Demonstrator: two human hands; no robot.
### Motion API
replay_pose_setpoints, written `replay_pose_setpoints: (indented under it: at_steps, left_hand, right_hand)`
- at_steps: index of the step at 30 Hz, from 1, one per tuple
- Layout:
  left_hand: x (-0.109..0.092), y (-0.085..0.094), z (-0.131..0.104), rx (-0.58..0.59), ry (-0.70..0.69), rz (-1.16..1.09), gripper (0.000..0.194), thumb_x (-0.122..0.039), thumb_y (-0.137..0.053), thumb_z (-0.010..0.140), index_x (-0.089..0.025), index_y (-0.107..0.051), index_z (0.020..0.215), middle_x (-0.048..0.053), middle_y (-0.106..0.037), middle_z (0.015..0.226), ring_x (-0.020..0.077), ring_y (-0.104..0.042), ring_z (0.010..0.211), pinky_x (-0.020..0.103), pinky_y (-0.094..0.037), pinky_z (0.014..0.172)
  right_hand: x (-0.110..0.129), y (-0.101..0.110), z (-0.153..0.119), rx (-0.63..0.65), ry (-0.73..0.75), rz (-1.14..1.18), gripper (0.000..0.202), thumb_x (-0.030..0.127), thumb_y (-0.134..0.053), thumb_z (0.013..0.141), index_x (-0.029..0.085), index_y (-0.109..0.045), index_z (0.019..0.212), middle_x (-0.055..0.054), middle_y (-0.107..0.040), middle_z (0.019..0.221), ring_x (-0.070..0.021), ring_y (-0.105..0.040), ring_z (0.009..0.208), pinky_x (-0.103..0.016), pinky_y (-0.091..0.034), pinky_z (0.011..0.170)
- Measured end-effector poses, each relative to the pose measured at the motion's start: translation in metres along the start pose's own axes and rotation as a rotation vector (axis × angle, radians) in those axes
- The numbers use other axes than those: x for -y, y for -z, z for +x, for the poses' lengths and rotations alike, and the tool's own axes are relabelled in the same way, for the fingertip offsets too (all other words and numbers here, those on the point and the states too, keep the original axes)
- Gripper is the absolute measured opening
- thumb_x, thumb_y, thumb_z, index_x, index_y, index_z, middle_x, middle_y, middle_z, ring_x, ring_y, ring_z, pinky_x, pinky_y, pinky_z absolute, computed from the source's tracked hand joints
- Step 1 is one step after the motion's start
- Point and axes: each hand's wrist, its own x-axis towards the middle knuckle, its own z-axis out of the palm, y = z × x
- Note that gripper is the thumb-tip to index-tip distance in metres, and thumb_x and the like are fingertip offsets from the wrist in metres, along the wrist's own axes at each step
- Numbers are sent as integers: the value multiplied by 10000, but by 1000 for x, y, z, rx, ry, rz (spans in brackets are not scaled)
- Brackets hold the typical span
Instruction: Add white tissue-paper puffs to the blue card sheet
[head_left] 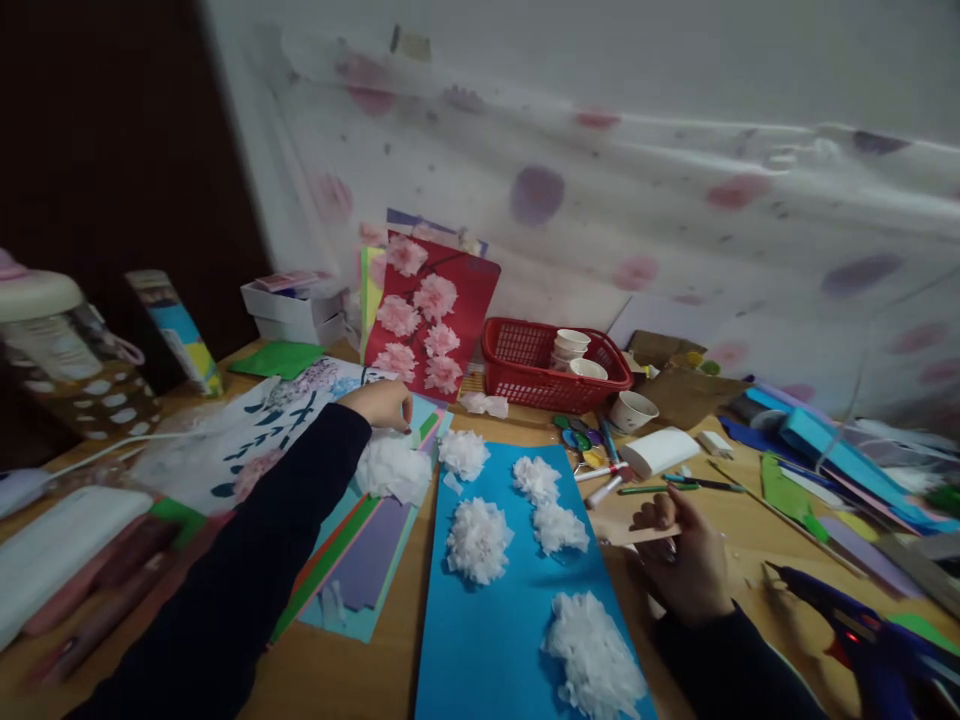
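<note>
Closely curled right fingers point(658, 513) around stick point(634, 536)

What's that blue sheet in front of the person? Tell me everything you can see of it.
The blue sheet looks like smooth, plain card, lying flat on the wooden table. Five ruffled white clusters, apparently thin paper, sit on it: two toward its left side, three toward its right. Its near end runs out of view. The right hand is beside its right edge.

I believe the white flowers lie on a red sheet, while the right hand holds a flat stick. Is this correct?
Not quite: the head view shows the white flowers on a blue sheet, not red; the right hand does hold a flat stick.
</note>
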Motion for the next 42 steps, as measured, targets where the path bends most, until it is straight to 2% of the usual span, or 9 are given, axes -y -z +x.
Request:
replay_pose_setpoints:
  at_steps: [4,14,17,20,24,28,31,35,42]
  left_hand:
    - [3,-1,-2,50,-32,-49,138,-277,-686,602,-167,-713,681,35,-690,659,176,-600,635,223,-371,553]
    - [-1,18,-8,-97,-157,-193,208,-279,-569,722,-125,-697,779,50,-708,771,173,-625,744,217,-417,664]
    - [-16,24,-16,-166,-188,-300,227,-301,-556,746,-123,-681,812,46,-703,818,182,-625,795,238,-432,712]
    - [-46,25,-24,-186,-276,-703,178,-294,-618,720,-133,-634,795,28,-687,808,170,-627,796,263,-455,749]
    - [-96,9,-34,56,-464,-1236,207,-224,-695,685,-138,-566,822,31,-665,786,150,-646,732,314,-491,757]
    - [-131,-13,-41,191,-486,-1343,364,-171,-740,647,-147,-583,975,1,-597,761,129,-613,693,305,-506,699]
    - [-141,-25,-42,205,-474,-1310,453,-148,-742,637,-169,-592,1064,-12,-568,774,108,-581,695,266,-485,679]
    - [-146,-36,-40,187,-446,-1291,420,-147,-728,635,-162,-606,1037,-28,-560,724,95,-556,665,239,-435,652]
    - [-151,-43,-38,212,-283,-1254,210,-228,-745,612,-130,-598,725,-18,-583,644,90,-516,577,238,-396,592]
  right_hand:
    - [0,-3,-2,-17,-29,23,401,322,-629,746,182,-437,423,60,-348,294,-38,-314,245,-182,-228,275]
    - [1,1,-1,20,1,25,382,313,-638,744,185,-448,438,60,-348,309,-44,-290,262,-175,-221,270]
    - [1,-4,-3,-45,60,-6,367,344,-668,724,181,-465,465,65,-379,358,-32,-288,290,-169,-247,291]
    - [0,-15,-7,-149,144,-38,305,390,-694,706,183,-532,552,56,-471,457,-29,-335,348,-168,-316,347]
    - [-2,-26,-16,-75,116,-95,350,493,-697,688,190,-548,594,56,-428,456,-52,-346,378,-190,-301,362]
    - [-4,-29,-22,-5,88,-142,366,527,-690,690,198,-544,629,56,-437,491,-53,-328,376,-202,-277,368]
    - [-6,-29,-23,25,60,-173,403,565,-665,698,192,-542,611,50,-421,467,-57,-332,378,-198,-266,376]
    - [-7,-31,-24,33,34,-203,446,595,-655,689,179,-533,587,48,-406,451,-54,-332,382,-189,-257,380]
    - [-11,-30,-24,74,61,-208,430,577,-667,678,169,-557,599,47,-434,487,-51,-352,379,-184,-262,375]
